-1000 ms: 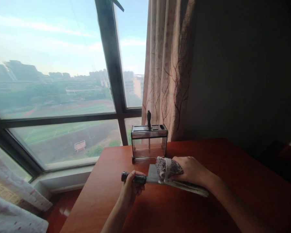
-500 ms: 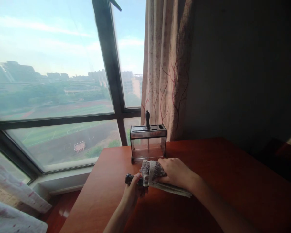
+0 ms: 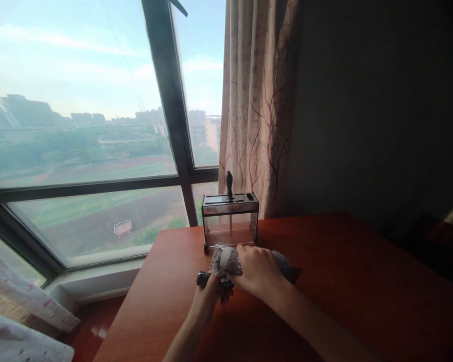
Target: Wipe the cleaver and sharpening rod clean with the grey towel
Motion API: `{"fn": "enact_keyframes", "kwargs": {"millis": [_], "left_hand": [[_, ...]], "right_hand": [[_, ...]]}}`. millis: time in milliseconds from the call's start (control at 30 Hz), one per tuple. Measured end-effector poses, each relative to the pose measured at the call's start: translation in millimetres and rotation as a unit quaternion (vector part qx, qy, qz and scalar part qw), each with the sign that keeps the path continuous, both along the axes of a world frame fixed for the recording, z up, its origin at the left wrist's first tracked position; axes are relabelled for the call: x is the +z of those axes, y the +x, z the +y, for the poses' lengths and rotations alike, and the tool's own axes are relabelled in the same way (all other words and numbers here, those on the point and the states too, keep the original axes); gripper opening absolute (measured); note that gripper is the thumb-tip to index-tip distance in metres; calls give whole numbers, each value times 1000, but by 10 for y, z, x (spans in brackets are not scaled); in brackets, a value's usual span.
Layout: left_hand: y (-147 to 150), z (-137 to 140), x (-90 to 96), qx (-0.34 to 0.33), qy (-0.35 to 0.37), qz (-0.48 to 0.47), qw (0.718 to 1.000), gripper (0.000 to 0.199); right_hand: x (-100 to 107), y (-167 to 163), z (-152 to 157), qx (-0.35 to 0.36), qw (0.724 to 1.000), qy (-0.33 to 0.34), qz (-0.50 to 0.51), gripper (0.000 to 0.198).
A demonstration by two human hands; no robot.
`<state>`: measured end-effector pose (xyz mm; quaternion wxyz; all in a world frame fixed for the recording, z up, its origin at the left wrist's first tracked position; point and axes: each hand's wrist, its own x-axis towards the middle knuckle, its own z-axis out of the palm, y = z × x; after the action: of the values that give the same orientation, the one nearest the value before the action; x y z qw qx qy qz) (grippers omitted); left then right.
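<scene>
My left hand (image 3: 207,294) is closed round the black handle (image 3: 203,278) of a knife, low over the table. A grey, fluffy cloth with a pale band (image 3: 226,262) is wrapped over the knife just past the handle. My right hand (image 3: 258,269) grips the cloth from above, fingers bent over it. More of the cloth shows beyond that hand, along with a dark pointed end (image 3: 296,274), seemingly the blade tip. Most of the blade is hidden. Just behind the hands stands a clear knife block (image 3: 231,226) with a black slotted top and one black handle (image 3: 229,185) sticking up.
The reddish-brown wooden table (image 3: 143,306) runs beneath everything. Beyond its left edge are a large window (image 3: 79,151) and a white sill (image 3: 101,279). A beige curtain (image 3: 260,110) hangs behind the block, and white curtains (image 3: 18,327) hang at lower left.
My right hand has slid left along the knife, closer to my left hand. The cloth's pale lower flap no longer shows, and a dark tip now appears at right.
</scene>
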<state>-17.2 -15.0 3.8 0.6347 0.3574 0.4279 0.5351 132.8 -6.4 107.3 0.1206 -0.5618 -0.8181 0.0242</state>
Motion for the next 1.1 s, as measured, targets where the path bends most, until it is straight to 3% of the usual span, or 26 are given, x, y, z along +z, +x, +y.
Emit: {"fn": "enact_keyframes", "kwargs": {"millis": [267, 467, 800, 1100], "left_hand": [[-7, -25, 37, 11, 2, -3, 1000, 43], [-48, -12, 61, 31, -13, -16, 999, 40], [-116, 1, 93, 40, -37, -30, 998, 44], [-25, -42, 58, 34, -39, -34, 998, 40]], "right_hand": [[37, 183, 86, -30, 994, -14, 104, 30], [75, 472, 142, 34, 982, -60, 177, 39], [68, 826, 180, 70, 993, -81, 40, 35], [48, 533, 130, 111, 993, -42, -6, 38]]}}
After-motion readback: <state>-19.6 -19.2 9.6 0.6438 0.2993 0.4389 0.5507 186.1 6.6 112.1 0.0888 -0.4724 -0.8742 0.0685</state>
